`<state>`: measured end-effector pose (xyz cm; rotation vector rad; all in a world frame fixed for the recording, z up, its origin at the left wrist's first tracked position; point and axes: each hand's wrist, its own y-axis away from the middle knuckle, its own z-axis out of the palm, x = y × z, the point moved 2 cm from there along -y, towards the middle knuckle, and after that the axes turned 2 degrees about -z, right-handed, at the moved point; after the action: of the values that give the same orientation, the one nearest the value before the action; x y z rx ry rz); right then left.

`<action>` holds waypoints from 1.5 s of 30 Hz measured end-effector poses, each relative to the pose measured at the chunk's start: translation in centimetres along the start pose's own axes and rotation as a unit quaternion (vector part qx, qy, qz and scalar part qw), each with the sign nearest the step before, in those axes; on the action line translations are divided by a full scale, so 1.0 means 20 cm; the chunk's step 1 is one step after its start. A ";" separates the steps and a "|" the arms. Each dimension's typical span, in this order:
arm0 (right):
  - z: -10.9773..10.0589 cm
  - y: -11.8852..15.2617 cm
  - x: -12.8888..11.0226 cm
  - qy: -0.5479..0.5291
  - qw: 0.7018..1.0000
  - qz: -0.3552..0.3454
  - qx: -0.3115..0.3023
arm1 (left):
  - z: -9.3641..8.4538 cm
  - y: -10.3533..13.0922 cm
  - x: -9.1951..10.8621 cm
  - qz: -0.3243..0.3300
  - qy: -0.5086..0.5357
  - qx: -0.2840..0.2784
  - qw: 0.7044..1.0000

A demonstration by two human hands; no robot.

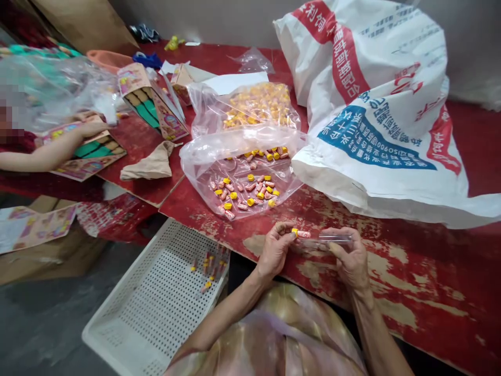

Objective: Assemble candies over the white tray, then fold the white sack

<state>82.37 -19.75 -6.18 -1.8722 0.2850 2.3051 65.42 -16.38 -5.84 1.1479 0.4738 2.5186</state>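
A clear tube [326,238] lies level just above the red surface [410,282], its long axis running left to right, the yellow-capped end [295,232] pointing left. The left hand [276,249] pinches that capped end; the right hand [350,256] is clamped on the tube's other end.

free: bare red table [422,292] right | blocked: woven sack [391,130], plastic bag [242,172] ahead

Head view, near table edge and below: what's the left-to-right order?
White perforated tray → left hand → small clear tube with yellow cap → right hand.
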 end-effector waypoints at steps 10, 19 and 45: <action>0.11 0.02 0.00 0.106 0.992 0.000 -0.061 | 0.02 0.04 -0.03 0.020 -0.072 -0.003 0.997; 0.12 0.03 -0.02 0.274 0.957 -0.083 -0.036 | 0.05 0.09 0.00 0.097 -0.274 -0.053 0.955; -0.28 -0.13 -0.08 0.676 0.704 -0.112 -0.187 | -0.08 -0.08 0.13 0.298 -0.428 0.078 0.849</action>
<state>88.66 -18.69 -5.95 -3.1781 -0.3016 0.4147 62.84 -14.01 -5.71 2.6011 0.0629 2.0416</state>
